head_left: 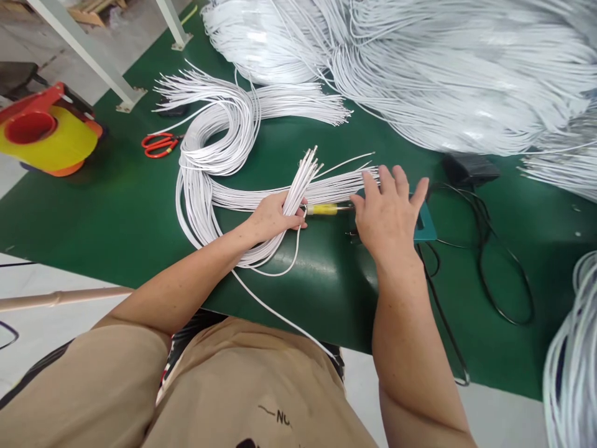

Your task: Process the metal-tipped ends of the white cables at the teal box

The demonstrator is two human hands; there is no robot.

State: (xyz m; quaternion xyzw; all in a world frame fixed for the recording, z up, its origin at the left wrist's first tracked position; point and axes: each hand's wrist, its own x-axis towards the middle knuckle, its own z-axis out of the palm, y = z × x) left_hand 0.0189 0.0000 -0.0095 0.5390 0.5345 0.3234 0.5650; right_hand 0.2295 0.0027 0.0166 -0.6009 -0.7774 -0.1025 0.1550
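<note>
Head view: judged at risk of shedding strands from the white wire bundle [303, 180], or of snagging the yellow-handled tool [324, 210] just past the thumb, since gripped only near the cut tips while the long loop trailed loose toward 10 o'clock across the green surface [116, 211]. Held the left hand [273, 218] in from 7 o'clock, wrist bent, fingers clamped round the bundle at centre, tips fanned toward 1 o'clock. Rested the right hand [387, 214] at 3 o'clock of it, palm down, fingers spread apart on flat wire ends [345, 182], grasping nothing.
</note>
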